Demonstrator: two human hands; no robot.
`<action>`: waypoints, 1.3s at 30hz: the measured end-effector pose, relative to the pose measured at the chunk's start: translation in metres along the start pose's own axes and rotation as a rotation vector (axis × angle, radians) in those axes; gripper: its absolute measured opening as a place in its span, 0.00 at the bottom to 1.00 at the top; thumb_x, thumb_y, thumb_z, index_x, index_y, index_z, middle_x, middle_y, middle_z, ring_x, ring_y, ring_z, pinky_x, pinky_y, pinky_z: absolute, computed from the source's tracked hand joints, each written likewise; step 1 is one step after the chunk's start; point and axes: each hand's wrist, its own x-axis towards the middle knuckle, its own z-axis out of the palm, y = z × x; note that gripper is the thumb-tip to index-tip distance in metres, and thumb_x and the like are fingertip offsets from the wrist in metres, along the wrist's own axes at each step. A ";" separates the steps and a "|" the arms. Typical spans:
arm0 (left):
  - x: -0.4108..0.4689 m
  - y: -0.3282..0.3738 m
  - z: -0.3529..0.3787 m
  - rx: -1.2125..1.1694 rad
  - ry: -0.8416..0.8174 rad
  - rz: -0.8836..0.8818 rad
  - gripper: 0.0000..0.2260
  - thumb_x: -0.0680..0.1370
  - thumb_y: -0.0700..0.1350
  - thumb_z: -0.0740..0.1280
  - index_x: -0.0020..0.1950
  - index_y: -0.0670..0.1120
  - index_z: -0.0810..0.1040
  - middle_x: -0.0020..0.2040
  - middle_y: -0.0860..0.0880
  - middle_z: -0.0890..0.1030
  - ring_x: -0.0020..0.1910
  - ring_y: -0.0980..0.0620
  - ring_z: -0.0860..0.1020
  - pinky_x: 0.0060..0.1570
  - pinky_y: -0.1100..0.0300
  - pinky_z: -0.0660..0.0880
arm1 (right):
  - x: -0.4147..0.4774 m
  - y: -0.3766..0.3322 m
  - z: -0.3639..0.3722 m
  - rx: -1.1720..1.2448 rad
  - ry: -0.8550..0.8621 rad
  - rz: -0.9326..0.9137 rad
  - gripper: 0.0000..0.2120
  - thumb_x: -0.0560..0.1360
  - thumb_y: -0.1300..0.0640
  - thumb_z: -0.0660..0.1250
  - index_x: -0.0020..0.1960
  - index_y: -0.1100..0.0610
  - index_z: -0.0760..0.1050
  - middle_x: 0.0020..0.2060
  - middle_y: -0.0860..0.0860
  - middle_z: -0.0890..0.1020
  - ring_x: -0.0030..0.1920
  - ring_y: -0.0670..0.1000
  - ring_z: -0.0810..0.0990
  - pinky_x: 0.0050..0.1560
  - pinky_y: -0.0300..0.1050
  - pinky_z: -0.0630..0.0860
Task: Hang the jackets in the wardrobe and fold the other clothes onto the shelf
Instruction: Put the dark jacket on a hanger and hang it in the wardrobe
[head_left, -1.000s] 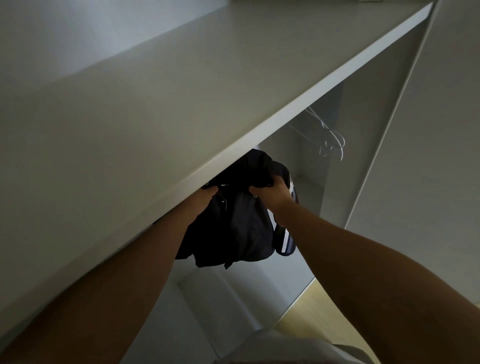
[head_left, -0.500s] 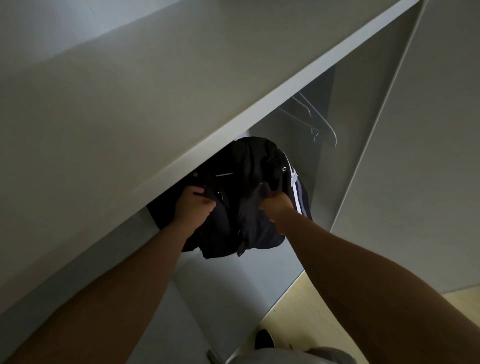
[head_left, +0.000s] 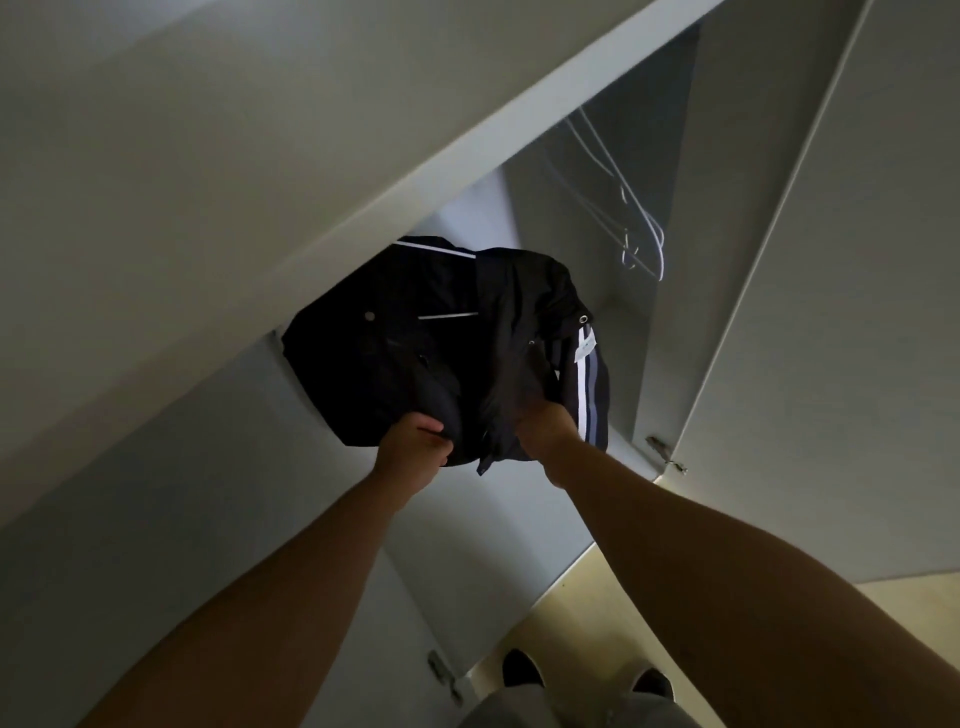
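Inside a dim, pale wardrobe, beneath a broad shelf. Gripping the lower edge of a black jacket with the left hand, fingers curled into the cloth; right hand bunching the same edge just beside it. Held up in the opening, left of white hangers.

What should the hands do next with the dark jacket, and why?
Probably a gentle downward tug to smooth it. The left hand and right hand both grip the bottom edge of the dark jacket, which hangs bunched under the shelf. What holds its top is not visible, so don't let go yet.
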 end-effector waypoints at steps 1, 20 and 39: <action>0.007 -0.006 0.005 0.017 -0.011 0.006 0.13 0.76 0.34 0.70 0.61 0.38 0.76 0.44 0.39 0.83 0.42 0.44 0.82 0.50 0.50 0.82 | 0.005 0.006 0.003 0.026 -0.006 0.019 0.18 0.83 0.63 0.58 0.70 0.67 0.72 0.67 0.64 0.76 0.66 0.62 0.76 0.59 0.48 0.75; 0.155 -0.003 0.078 -0.178 0.783 0.810 0.20 0.80 0.45 0.68 0.69 0.44 0.69 0.51 0.46 0.82 0.50 0.45 0.83 0.50 0.50 0.81 | 0.053 -0.110 -0.014 -0.035 0.857 -1.275 0.14 0.80 0.49 0.61 0.63 0.54 0.74 0.51 0.51 0.77 0.47 0.52 0.77 0.49 0.44 0.72; 0.183 -0.059 0.114 0.033 0.661 0.892 0.27 0.73 0.39 0.73 0.71 0.43 0.69 0.59 0.45 0.81 0.58 0.46 0.81 0.59 0.53 0.79 | 0.122 -0.040 0.037 -0.454 0.882 -1.576 0.36 0.69 0.45 0.74 0.73 0.47 0.64 0.75 0.52 0.61 0.56 0.51 0.78 0.40 0.41 0.74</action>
